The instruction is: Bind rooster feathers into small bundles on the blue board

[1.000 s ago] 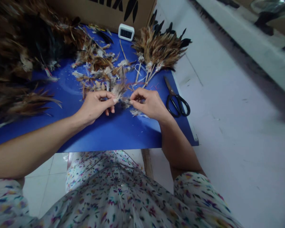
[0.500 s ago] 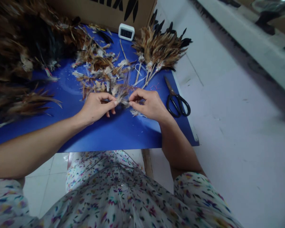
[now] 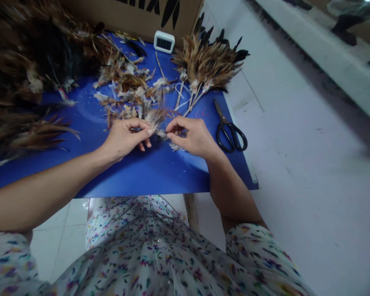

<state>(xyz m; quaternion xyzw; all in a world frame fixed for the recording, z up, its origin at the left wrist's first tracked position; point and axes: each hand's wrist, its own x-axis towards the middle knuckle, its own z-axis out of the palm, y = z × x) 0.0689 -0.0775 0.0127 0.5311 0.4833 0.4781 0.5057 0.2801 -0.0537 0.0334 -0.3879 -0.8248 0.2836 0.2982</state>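
A blue tabletop (image 3: 160, 176) stands against a pale wall (image 3: 299, 156), with a printed cardboard box (image 3: 126, 20) along its far side. Above its near part, between the person's two hands, is a small feather tuft (image 3: 156, 117): thin, wispy brownish plumes fan upward, while the base is pale grey, fluffy and partly hidden by fingers. The left hand (image 3: 129, 137) has its grip closed on that base, thumb against forefinger. The grip of the right hand (image 3: 193, 135) is narrow, its fingertips at the grey down on the tuft's right side; whether strands are caught between them I cannot tell. Just behind the tuft, a loose scatter of brown and white feathers (image 3: 132, 84) crowds the surface, and some whitish scraps (image 3: 175, 146) lie just beside the right fingertips. Black-handled scissors (image 3: 231, 135) rest right of the right hand, apart from it, blades pointing away from the person. Beyond the hands, to the right, lie full brown bundles with black tips (image 3: 209, 61) on pale sticks (image 3: 193, 100), near a white digital clock (image 3: 164, 42). A large dark-brown feather heap (image 3: 18, 61) fills the far left.
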